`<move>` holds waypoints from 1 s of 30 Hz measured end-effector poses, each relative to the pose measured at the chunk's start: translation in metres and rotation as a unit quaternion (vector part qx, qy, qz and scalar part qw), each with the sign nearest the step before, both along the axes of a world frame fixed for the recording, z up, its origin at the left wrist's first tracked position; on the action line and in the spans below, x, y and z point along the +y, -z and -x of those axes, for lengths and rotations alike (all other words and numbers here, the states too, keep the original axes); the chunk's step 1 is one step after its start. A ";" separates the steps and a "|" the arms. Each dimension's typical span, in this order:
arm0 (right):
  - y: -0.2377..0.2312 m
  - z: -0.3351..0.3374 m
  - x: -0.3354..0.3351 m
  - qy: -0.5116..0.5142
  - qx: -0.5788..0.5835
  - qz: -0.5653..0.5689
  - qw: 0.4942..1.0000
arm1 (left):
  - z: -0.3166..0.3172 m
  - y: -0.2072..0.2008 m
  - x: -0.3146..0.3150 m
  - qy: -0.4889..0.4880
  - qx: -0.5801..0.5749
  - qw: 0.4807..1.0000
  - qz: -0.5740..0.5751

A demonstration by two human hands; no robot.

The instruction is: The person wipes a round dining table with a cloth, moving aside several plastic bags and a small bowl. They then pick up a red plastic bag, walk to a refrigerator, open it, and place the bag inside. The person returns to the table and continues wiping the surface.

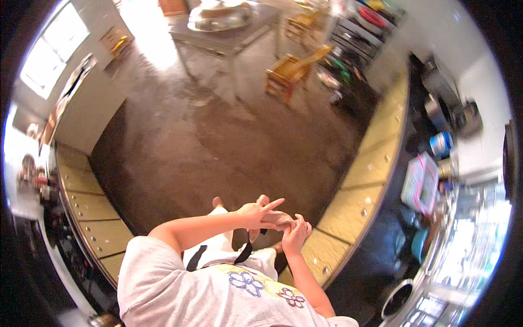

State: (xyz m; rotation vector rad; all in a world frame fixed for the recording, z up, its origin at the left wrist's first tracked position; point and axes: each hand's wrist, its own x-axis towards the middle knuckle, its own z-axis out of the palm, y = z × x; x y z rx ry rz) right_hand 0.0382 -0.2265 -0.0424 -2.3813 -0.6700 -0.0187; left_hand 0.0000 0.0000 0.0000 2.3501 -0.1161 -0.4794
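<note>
In front of my body, a limp pinkish-brown thing [278, 218] stretches between both hands; blur hides its kind. My left hand [258, 213] has its fingers on the near left end, with one finger sticking out. The right end is pinched in the closed fingers of my right hand [297, 234]. A dark strap [244, 253] hangs below the hands, against my white trousers.
Cabinets with a dark countertop [376, 256] run along my right, bearing a clear pink-rimmed plastic box [420, 184], a blue-and-white container [441, 144] and a turquoise basin [419, 243]. More cabinets [90, 207] line my left. Ahead stand a table [256, 24] and a wooden chair [289, 73].
</note>
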 end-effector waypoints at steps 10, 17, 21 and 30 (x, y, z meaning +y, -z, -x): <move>-0.065 -0.034 0.441 -0.345 0.127 -0.051 0.929 | 0.099 -0.065 0.367 -0.335 -0.064 0.940 -0.020; -0.101 -0.098 0.637 -0.410 0.149 0.008 0.900 | 0.062 -0.061 0.547 -0.358 -0.165 0.919 -0.029; -0.085 -0.144 0.777 -0.449 0.061 0.011 0.891 | 0.024 -0.048 0.667 -0.385 -0.129 0.913 -0.021; -0.126 -0.170 1.140 -0.576 0.173 0.089 0.794 | 0.034 -0.080 0.958 -0.544 0.048 0.836 -0.047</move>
